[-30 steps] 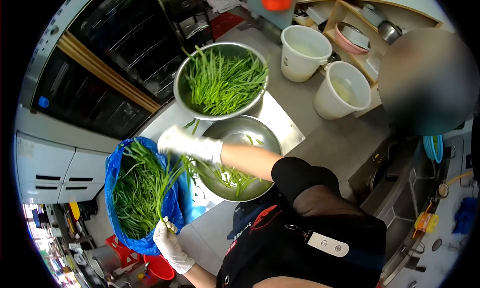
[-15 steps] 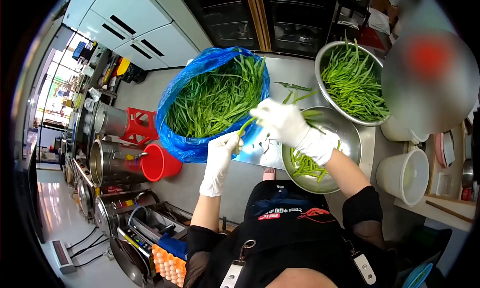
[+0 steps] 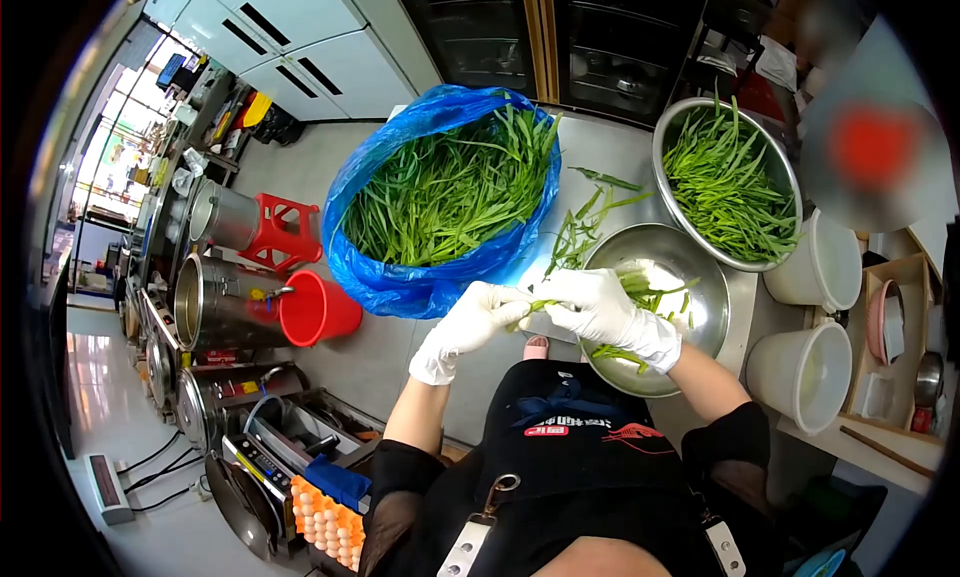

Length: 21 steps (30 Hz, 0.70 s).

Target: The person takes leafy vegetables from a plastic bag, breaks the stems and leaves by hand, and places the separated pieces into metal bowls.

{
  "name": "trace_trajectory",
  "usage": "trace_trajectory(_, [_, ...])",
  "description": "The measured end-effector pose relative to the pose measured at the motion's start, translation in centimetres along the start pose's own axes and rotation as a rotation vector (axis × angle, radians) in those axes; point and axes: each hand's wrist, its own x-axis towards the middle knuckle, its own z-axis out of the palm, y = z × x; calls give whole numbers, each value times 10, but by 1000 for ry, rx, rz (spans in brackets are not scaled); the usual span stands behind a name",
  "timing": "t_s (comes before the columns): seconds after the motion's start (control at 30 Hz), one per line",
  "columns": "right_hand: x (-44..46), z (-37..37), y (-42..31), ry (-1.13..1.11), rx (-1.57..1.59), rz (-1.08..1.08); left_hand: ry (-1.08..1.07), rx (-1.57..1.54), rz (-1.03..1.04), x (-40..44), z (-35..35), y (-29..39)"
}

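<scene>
My left hand [image 3: 472,325], in a white glove, pinches one end of a green leafy-vegetable stem [image 3: 541,305]. On the same stem, close beside it, are the closed fingers of my gloved right hand [image 3: 608,312]. Leafy sprigs [image 3: 578,232] extend above my right hand; whether it holds them or they lie on the table I cannot tell. Partly behind that hand is a steel bowl [image 3: 712,322] with short cut stems [image 3: 640,289] in it. A blue plastic bag [image 3: 350,277] full of long leafy greens [image 3: 440,197] stands beyond my left hand.
Another steel bowl [image 3: 664,182], heaped with greens [image 3: 725,182], stands at the back right of the metal table [image 3: 610,142]. White buckets [image 3: 800,372] are to the right. On the left are a red bucket [image 3: 318,312], a red stool [image 3: 280,232], steel pots and a tray of eggs [image 3: 328,522].
My right hand has come down and toward me, meeting my left hand at the stem. My left hand has shifted right and slightly lower. The whole view has tilted a little.
</scene>
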Motion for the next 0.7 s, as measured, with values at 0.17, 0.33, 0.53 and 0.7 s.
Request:
trace_trajectory(0.17, [-30,-13,22,259,430,489,-7,140,147,30,26,18])
trace_trajectory(0.33, [-47,-125,22,759,373,651,-81,-8,169,67,66,-16])
trace_trajectory(0.53, [-91,-188,39,825,329,366,432,715,652,76,33,-24])
trace_trajectory(0.7, [-87,-161,47,773,627,373,724,1472,48,87,-109,-26])
